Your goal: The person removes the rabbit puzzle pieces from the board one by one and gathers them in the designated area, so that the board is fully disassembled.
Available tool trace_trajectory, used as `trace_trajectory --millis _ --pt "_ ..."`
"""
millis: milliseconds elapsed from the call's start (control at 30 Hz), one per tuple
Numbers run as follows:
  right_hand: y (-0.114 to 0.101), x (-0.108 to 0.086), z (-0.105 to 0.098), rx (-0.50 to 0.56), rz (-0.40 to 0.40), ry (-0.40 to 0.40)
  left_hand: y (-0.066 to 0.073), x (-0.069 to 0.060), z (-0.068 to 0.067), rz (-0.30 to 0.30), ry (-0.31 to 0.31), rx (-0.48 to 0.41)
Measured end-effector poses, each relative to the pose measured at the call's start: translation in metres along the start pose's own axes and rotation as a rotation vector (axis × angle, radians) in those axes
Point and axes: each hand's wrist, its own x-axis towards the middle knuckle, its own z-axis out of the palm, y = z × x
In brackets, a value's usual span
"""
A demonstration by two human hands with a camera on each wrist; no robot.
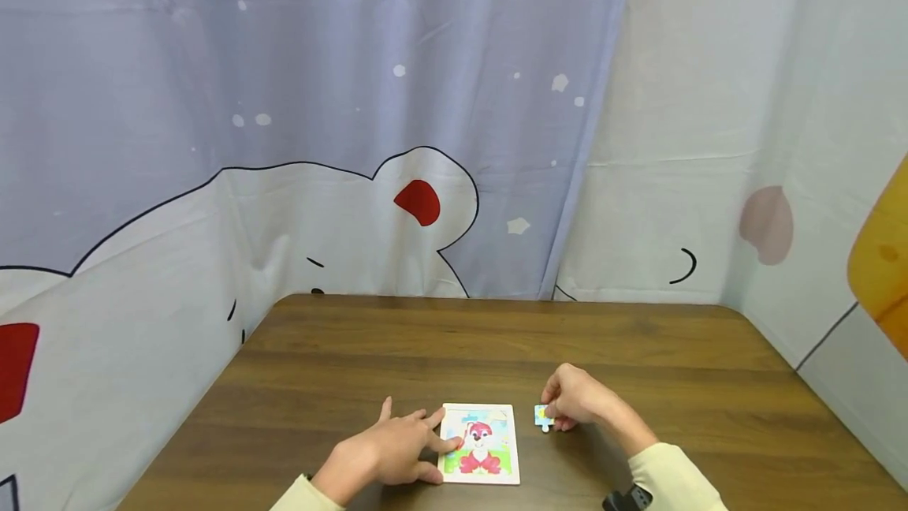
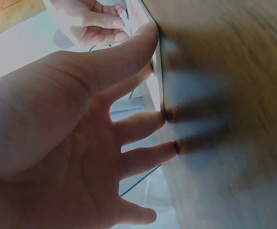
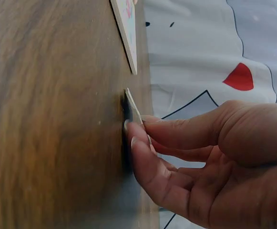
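Note:
A square jigsaw puzzle board (image 1: pixel 482 483) with a pale rim lies flat on the table, showing a pink cartoon animal on grass. My left hand (image 1: pixel 397 448) is spread at its left side, the thumb and some fingers touching the rim and picture. In the left wrist view those fingers are extended along the board's edge (image 2: pixel 159 71). To the right of the board, my right hand (image 1: pixel 578 397) pinches a small blue and yellow puzzle piece (image 1: pixel 541 416). The right wrist view shows this thin piece (image 3: pixel 134 107) between thumb and fingers, tilted just above the wood.
The brown wooden table (image 1: pixel 340 353) extends beyond both hands. Behind it and along its sides hangs a printed curtain (image 1: pixel 355 235). A dark band (image 1: pixel 627 497) sits on my right wrist beside the pale sleeve.

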Motion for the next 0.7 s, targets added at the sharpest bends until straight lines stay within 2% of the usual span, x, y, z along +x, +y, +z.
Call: trace_trajectory --millis 200,700 --pt "0.0008 0.001 0.0042 -0.075 -0.001 0.074 0.0024 0.0009 -0.0012 -0.005 0.005 0.0" --pt "-0.0009 0.0017 0.0066 -0.175 -0.039 0.127 -0.0003 0.0003 -0.0034 -0.013 -0.029 -0.012"
